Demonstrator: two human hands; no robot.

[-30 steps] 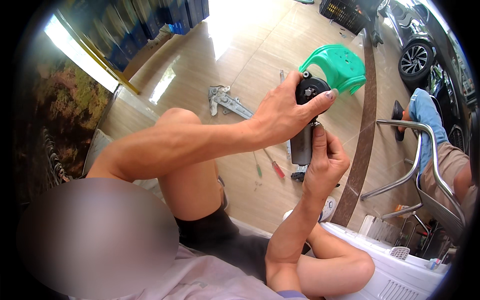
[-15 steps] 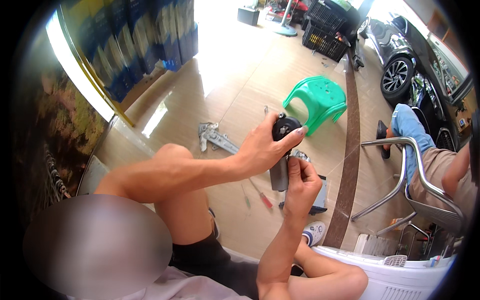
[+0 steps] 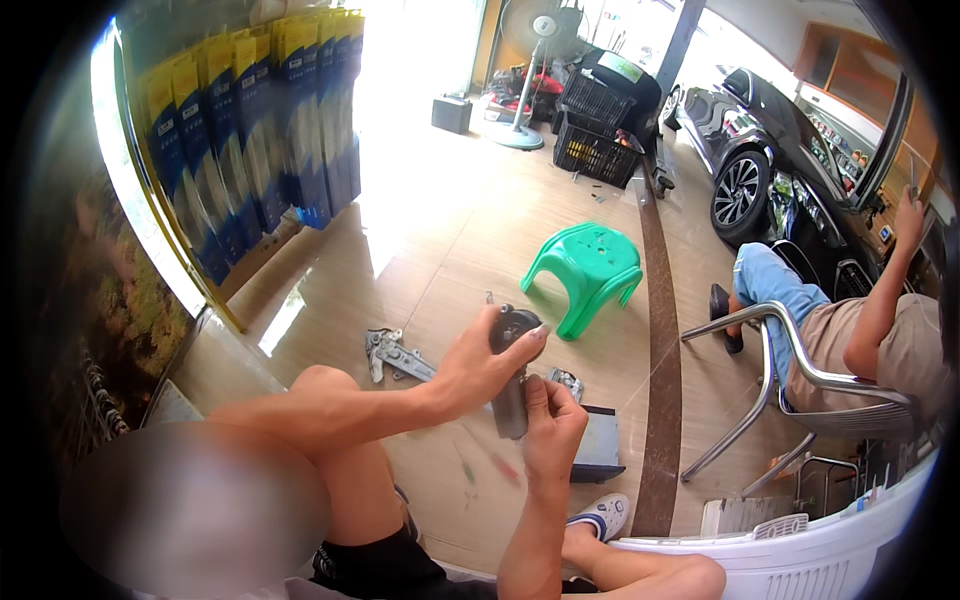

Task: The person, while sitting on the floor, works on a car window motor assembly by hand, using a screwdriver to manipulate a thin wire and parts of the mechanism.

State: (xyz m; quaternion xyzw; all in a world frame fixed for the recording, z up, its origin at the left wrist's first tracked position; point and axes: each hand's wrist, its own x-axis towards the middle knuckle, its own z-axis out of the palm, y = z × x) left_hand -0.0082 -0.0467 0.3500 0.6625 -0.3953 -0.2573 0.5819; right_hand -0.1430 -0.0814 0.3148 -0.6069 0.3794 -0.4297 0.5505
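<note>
Motor (image 3: 510,408) runs lengthwise up the view, black end (image 3: 514,324) topmost.

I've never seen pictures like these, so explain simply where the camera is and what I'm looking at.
There's no machine here: every picture comes from a wide fisheye camera worn on the head of someone working bare-handed. The left hand grips a dark motor-like part by its round end, while the right hand pinches at its side. On the tiled floor lie a metal bracket and a blurred red item; a green stool stands beyond.
</note>
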